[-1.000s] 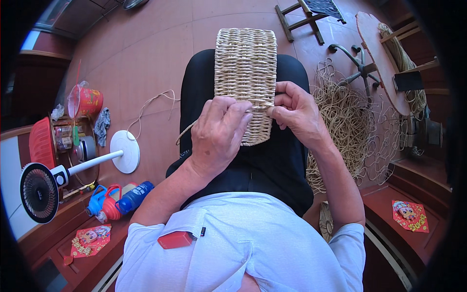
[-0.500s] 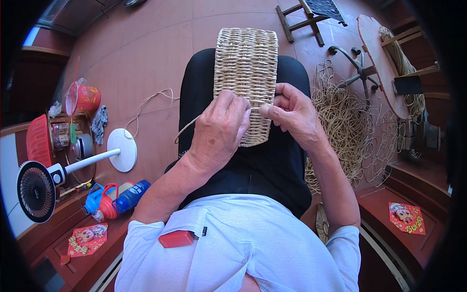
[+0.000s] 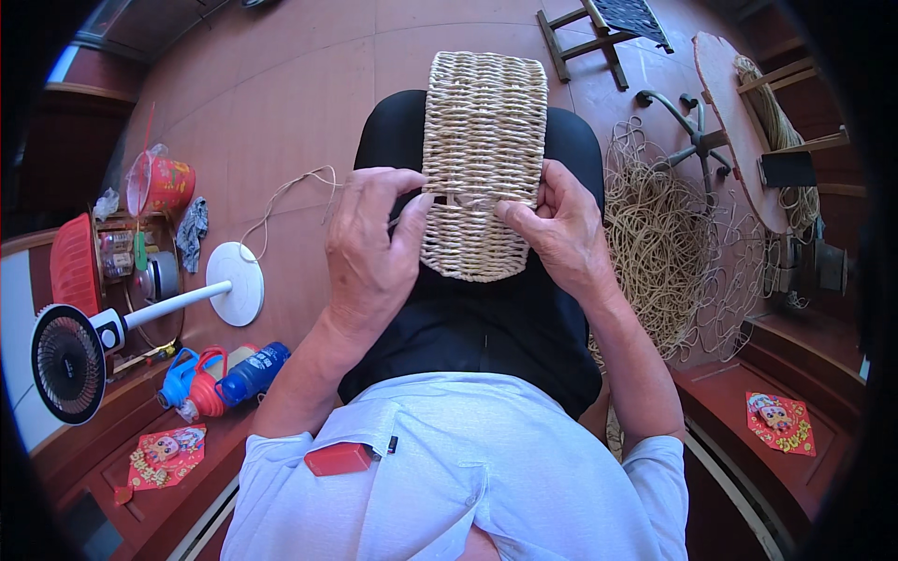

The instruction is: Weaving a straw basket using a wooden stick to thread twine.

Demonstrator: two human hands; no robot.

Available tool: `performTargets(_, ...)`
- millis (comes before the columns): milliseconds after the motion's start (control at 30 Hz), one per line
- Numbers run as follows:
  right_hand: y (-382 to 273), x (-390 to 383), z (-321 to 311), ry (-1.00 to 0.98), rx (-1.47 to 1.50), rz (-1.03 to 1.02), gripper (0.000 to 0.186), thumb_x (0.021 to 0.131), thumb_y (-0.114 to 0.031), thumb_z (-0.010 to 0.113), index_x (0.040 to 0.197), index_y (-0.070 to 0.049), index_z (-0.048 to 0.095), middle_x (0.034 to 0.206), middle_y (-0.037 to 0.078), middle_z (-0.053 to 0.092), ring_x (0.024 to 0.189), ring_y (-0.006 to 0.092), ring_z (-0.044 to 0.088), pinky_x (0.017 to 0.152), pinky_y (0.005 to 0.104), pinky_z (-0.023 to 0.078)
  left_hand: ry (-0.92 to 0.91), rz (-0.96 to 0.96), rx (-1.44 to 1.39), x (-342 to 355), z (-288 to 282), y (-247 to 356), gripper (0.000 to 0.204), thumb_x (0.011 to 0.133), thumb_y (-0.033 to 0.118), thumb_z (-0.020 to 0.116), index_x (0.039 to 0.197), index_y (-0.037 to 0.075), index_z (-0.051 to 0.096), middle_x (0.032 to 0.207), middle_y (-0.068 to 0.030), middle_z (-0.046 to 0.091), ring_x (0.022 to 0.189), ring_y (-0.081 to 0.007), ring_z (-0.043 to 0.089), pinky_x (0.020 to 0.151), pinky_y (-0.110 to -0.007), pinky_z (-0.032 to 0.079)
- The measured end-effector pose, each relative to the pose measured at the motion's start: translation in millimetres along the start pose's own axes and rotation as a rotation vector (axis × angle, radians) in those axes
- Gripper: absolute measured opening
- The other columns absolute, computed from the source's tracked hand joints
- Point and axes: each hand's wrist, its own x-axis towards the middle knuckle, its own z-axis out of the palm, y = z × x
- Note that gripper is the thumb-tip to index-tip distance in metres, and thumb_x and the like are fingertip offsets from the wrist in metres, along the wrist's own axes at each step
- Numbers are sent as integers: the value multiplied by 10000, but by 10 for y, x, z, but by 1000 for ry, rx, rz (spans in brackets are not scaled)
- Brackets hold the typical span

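Resting across the dark trousers (image 3: pixel 388 140) of the lap, between the two hands: one woven piece (image 3: pixel 482 122), pale straw-coloured twisted cord, oblong, its longer part reaching ahead of the hands and its rounded near end lying just on the wearer's side of them. Left hand (image 3: pixel 372 238): at the piece's left edge, thumb and forefinger parted; whether the thumb touches the weave cannot be told. Right hand (image 3: pixel 569 234): gripping the right edge, thumb on the upper face, fingers bent round the side. Between the thumbs: a small dark opening in the weave. Beyond the right hand, on the floor: one large tangled heap of cord (image 3: pixel 655 248), matching in colour. Ahead of that hand, farther off: one folding stool (image 3: pixel 599 42). Left of the left hand: one loose strand (image 3: pixel 271 210), curved, on the floor; farther out, one white-stemmed fan (image 3: pixel 70 365) with round base. Nearer the wearer on that side: one red-handled bottle (image 3: pixel 208 388), one dark blue bottle (image 3: pixel 253 374).
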Motion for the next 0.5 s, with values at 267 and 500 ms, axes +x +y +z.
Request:
performTargets(267, -82, -38, 159, 131, -319, -7, 380, 935, -187, 754, 1251, 3, 664, 956, 90, 772, 877, 198, 748, 868, 388, 583, -261, -437, -297, -121, -95, -138, 283, 1083, 174, 729, 1304, 15, 654, 834, 11, 644, 771, -59, 594, 703, -261, 484)
performTargets(500, -65, -50, 224, 131, -42, -79, 483, 947, -110, 757, 1384, 30, 605, 1147, 115, 787, 910, 172, 750, 872, 330, 585, -405, -782, -901, -34, -298, -436, 199, 1056, 171, 708, 1225, 68, 696, 760, 145, 453, 648, 27, 333, 574, -192, 245)
